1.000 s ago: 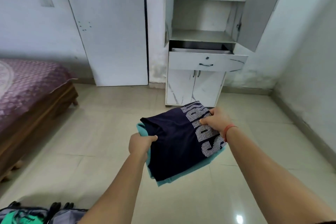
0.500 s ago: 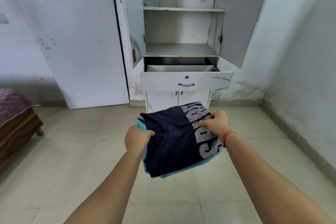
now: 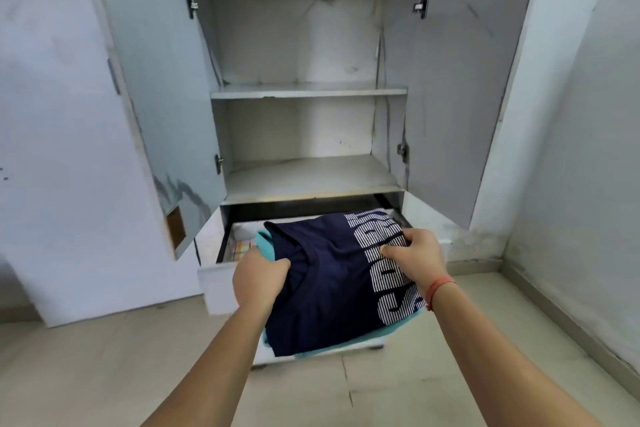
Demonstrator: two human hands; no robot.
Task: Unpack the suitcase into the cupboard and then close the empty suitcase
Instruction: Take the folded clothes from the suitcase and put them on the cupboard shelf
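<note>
I carry a folded stack of clothes point(image 3: 332, 291): a navy shirt with white striped letters on top, a teal garment under it. My left hand point(image 3: 258, 282) grips the stack's left edge. My right hand point(image 3: 414, 258) pinches its right side, an orange thread on the wrist. The stack hovers over the pulled-out drawer point(image 3: 214, 282) of the white cupboard point(image 3: 308, 180), which stands straight ahead with both upper doors open and two bare shelves. The suitcase is out of view.
The left cupboard door point(image 3: 162, 90) and right door point(image 3: 460, 87) swing out to either side of me. Something pale and patterned lies in the drawer's left corner point(image 3: 240, 248). Walls close in on the left and the right point(image 3: 585, 163); tiled floor lies below.
I have walked up to the cupboard, which now fills the view; the bed and the suitcase have dropped out of sight. The stack now sits over the open drawer, held the same way.
</note>
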